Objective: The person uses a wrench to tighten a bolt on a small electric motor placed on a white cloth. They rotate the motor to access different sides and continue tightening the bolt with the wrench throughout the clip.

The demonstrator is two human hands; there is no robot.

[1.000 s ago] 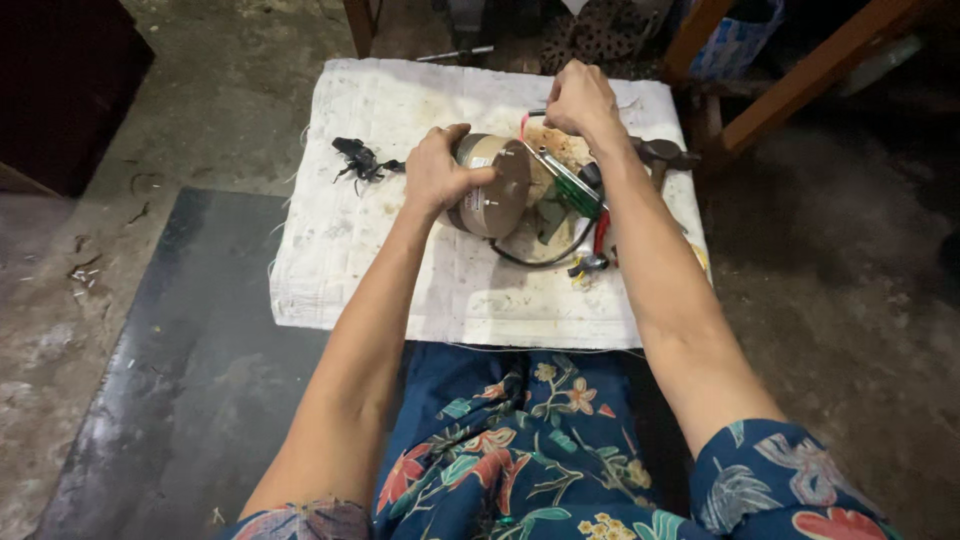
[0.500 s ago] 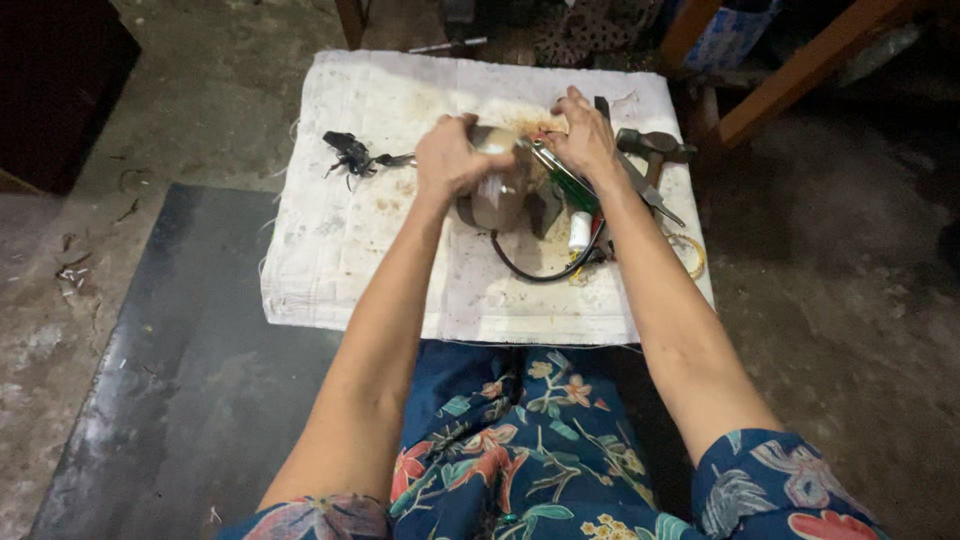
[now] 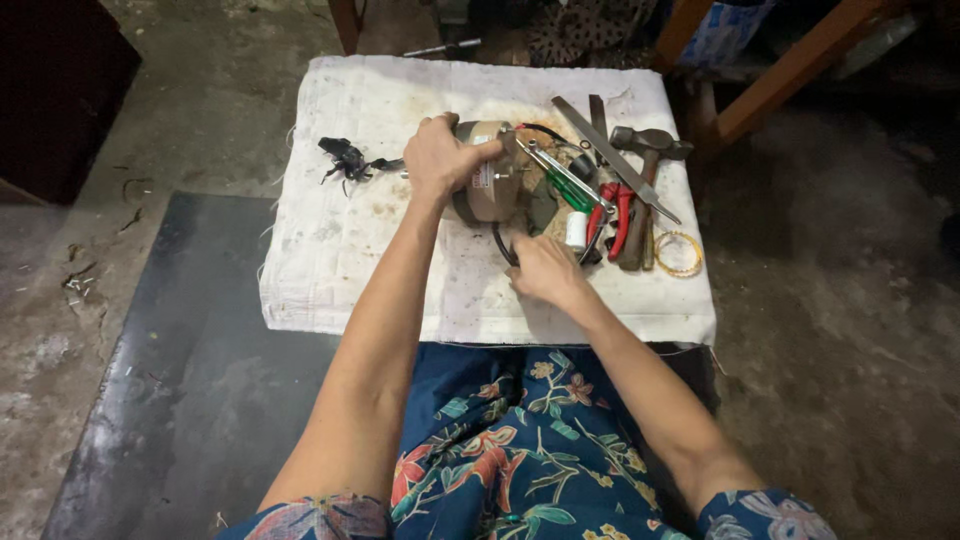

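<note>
I see my left hand (image 3: 440, 158) with fingers wrapped over the round tan metal motor (image 3: 487, 185) on the stained white cloth (image 3: 330, 250). My right hand (image 3: 545, 272) pinches the motor's black cable (image 3: 500, 245), near red-handled pliers (image 3: 612, 212).

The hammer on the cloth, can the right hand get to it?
Probably yes. The right hand rests on the white cloth near the black cable, and the hammer lies just beyond it among the pliers and file, with nothing lying on top of it.
</note>
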